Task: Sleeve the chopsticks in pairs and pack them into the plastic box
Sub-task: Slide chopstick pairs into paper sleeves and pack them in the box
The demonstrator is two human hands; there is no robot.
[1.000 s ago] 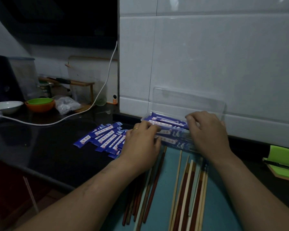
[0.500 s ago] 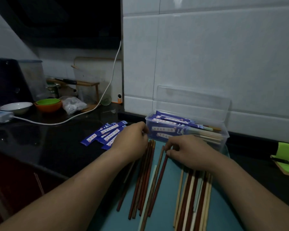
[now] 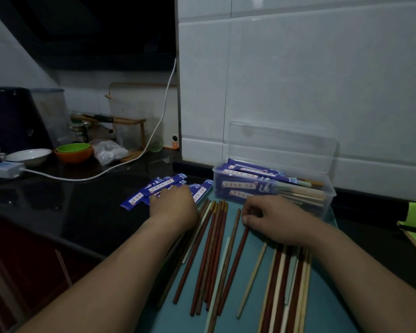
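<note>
fingers (image 3: 246, 218) of right hand (image 3: 277, 221) pinch a chopstick (image 3: 235, 258).

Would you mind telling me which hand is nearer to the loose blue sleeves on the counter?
The left hand: its fingers rest on the pile of blue sleeves. The right hand is off to their right, on the chopsticks in front of the plastic box.

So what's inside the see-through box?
The plastic box holds blue sleeved chopstick pairs, stacked, with bare chopstick ends poking out of the sleeves toward the right. How many layers lie underneath cannot be counted; the top ones cover them.
</note>
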